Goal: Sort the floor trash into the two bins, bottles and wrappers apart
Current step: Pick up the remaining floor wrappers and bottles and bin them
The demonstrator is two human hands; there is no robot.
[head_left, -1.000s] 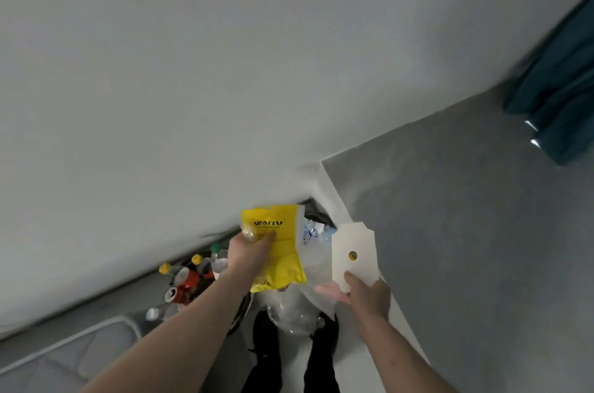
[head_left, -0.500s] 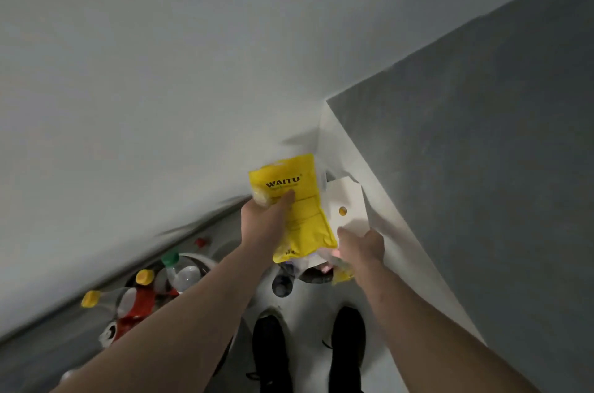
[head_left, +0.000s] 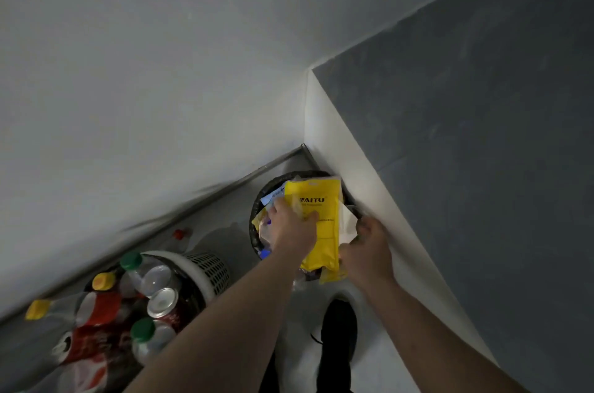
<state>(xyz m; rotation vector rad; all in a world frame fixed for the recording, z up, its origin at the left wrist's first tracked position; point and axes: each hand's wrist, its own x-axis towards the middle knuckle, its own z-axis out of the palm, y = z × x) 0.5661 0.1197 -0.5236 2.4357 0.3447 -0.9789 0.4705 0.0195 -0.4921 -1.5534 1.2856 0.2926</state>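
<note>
Yellow wrapper point(head_left: 321, 225) pinched in our left hand point(head_left: 291, 227) over the black-lined bin point(head_left: 257, 215); our right hand point(head_left: 366, 251) grips white paper point(head_left: 348, 225); bottle basket point(head_left: 209, 270) stands left.

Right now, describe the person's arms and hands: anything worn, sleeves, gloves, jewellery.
Both forearms are bare as far as the frame shows; no sleeve reaches into view. The left hand and right hand wear no gloves, and no watch, ring or wristband is visible. The light is dim, so small items could be missed.
</note>
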